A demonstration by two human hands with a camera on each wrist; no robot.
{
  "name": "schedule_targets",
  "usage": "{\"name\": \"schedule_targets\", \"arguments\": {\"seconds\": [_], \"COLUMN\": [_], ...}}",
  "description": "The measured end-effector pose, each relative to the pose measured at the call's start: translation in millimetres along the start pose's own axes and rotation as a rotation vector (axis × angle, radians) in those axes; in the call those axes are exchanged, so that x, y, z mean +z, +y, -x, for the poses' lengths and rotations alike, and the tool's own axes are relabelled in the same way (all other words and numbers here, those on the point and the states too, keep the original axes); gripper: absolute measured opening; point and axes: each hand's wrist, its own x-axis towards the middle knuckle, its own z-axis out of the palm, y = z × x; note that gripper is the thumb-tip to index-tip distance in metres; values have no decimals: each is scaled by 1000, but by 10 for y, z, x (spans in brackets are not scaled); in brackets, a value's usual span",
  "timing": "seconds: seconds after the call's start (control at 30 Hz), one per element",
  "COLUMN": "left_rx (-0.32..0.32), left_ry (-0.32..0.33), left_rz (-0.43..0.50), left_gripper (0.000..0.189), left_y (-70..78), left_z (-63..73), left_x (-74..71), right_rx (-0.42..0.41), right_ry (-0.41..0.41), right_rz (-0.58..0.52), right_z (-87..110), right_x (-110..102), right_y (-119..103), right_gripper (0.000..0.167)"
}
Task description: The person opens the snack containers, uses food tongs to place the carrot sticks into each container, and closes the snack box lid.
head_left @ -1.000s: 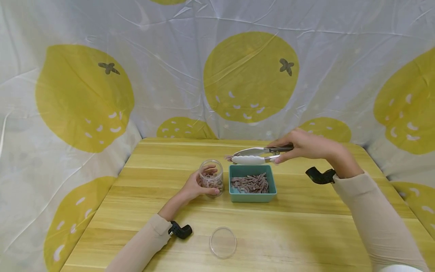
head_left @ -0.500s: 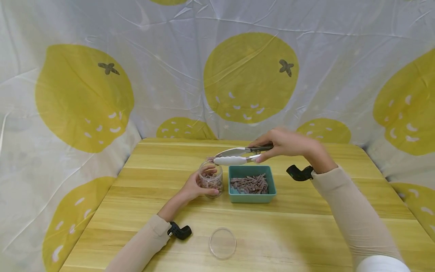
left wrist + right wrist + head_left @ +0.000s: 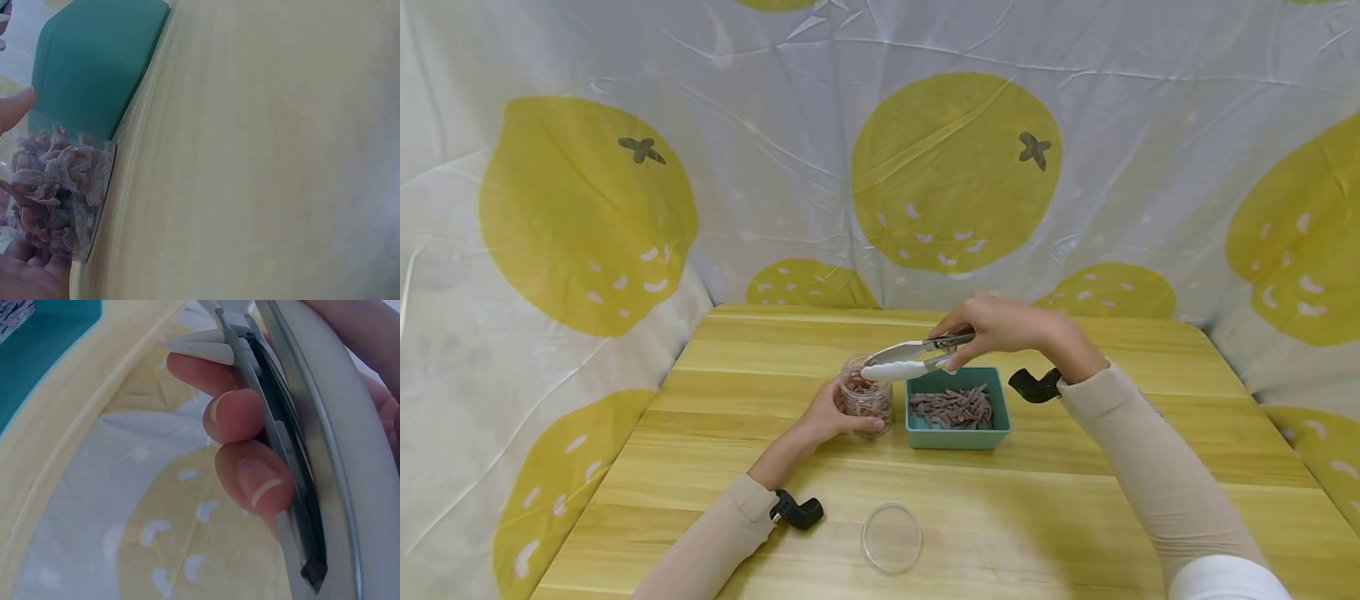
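Note:
My left hand [image 3: 833, 413] grips a clear jar [image 3: 880, 423] standing on the table, thumb in front and fingers behind it. Brownish-purple dried strips [image 3: 59, 175] fill much of the jar in the left wrist view. My right hand [image 3: 1000, 325] holds a pair of tongs [image 3: 901, 367] with white tips, fingers curled round the metal handles in the right wrist view. Those tips reach into the mouth of the jar at a slant. Right of the jar sits a teal rectangular box [image 3: 958, 439] with more of the same strips [image 3: 955, 408] inside, below the tongs.
A round clear lid [image 3: 892, 538] lies on the wooden table [image 3: 1037, 525] nearer to me. Behind the table hangs a pale cloth [image 3: 775, 167] printed with yellow fruit. Black wrist cameras stick out from both sleeves.
My right hand has carried the tongs left from above the teal box, then down into the jar's mouth. The left hand and jar have stayed in place.

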Motion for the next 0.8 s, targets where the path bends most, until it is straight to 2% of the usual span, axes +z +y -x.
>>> {"name": "schedule_targets", "arguments": {"seconds": [0.27,0.5,0.67,0.8], "left_rx": [1,-2,-1,31], "left_ry": [-1,1,-1,-25], "left_rz": [12,-13,-16,-25], "left_gripper": [81,87,87,85], "left_y": [17,20,17,8], "left_z": [5,2,-4,-12], "left_x": [1,4,2,-1], "right_rx": [10,6,1,13], "right_ry": [4,14,38,61], "right_rz": [33,49,23,-11], "right_z": [-31,-18,11,67], "right_x": [3,11,16,13], "right_y": [-63,-57,-13,44], "right_gripper": [53,56,57,57]}}
